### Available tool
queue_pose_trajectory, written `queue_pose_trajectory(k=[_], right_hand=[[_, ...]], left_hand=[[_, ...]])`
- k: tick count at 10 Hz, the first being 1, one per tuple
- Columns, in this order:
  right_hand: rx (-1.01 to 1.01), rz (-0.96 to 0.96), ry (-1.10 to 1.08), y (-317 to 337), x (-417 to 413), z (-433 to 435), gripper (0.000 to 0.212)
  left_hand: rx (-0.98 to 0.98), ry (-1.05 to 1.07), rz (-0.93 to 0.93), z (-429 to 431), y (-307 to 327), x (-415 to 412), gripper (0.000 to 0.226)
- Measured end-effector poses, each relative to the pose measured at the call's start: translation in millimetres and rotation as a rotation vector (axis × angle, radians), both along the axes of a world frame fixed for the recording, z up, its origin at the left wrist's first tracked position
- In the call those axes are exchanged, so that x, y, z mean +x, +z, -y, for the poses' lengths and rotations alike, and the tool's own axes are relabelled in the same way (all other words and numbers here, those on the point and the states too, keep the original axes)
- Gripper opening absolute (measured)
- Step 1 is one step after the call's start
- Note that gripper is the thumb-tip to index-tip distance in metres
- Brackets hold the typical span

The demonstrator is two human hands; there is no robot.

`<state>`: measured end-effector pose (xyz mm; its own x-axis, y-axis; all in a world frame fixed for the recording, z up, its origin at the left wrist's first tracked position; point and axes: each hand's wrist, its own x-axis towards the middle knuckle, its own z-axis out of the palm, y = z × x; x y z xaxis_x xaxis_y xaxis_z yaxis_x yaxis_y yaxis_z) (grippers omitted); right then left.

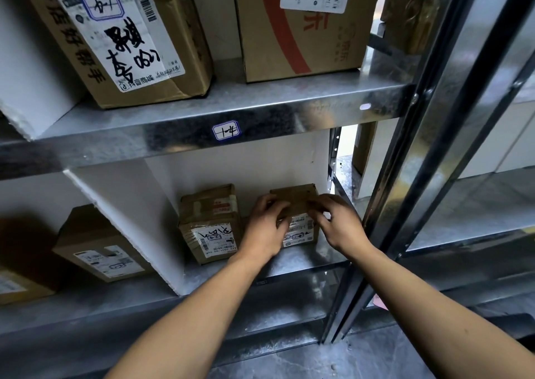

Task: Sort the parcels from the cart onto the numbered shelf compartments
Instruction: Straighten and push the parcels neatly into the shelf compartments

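Note:
A small brown cardboard parcel (295, 197) with a white label on its front stands at the right end of the lower shelf compartment (307, 260). My left hand (266, 228) grips its left side and my right hand (335, 222) holds its right top edge. Both hands cover much of its front. Just to its left stands another small taped parcel (210, 222) with handwriting on its label. A handwritten number tag (226, 131) is stuck on the metal shelf edge above this compartment.
White foam dividers (130, 219) split the shelf into compartments. A flat parcel (98, 248) lies in the compartment to the left. Two large cartons (121, 37) (301, 25) stand on the upper shelf. A metal upright (405, 176) rises at the right.

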<state>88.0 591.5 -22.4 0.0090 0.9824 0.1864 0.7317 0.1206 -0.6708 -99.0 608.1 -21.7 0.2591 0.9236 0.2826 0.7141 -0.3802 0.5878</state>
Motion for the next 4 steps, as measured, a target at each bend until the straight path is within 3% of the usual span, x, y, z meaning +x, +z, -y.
queue_pose_trajectory(k=[4], right_hand=[[0.035,0.043,-0.045,5.5,-7.7,3.0,0.034]], left_hand=[[0.012,0.008,-0.05,-0.9,8.4,-1.1,0.039]])
